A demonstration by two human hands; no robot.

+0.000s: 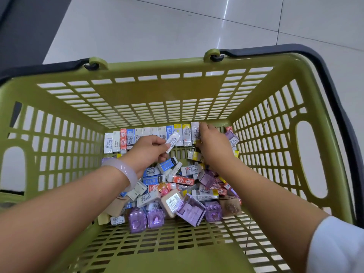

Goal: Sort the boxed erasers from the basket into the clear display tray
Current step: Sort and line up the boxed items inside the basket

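Both hands work inside the green basket, which stands on a tiled floor.

The left hand pinches one white boxed eraser between thumb and forefinger; the other fingers are curled under. The box is tilted, its top end pointing to about 1 o'clock, towards the row of erasers that stands upright against the far wall at 12 o'clock. I judge it is held by its lower end so that the free end can slide into the row.

The right hand rests at the right end of this row, its fingers bent over the last white box and touching it. Probably it keeps the row pressed together so the boxes do not fall. Whether the thumb grips this box, I cannot tell.

In the row I count about thirteen boxes, mostly white, with one red, two blue and two yellow-topped. The loose pile from the centre towards 6 o'clock is too mixed for an exact count: some dozens of boxed erasers, plus about six purple clear cases and a few beige blocks.

The clear display tray is not in view, so no eraser can be seen in it yet. On the left wrist there is one pale bangle; at 4 o'clock, one white sleeve.
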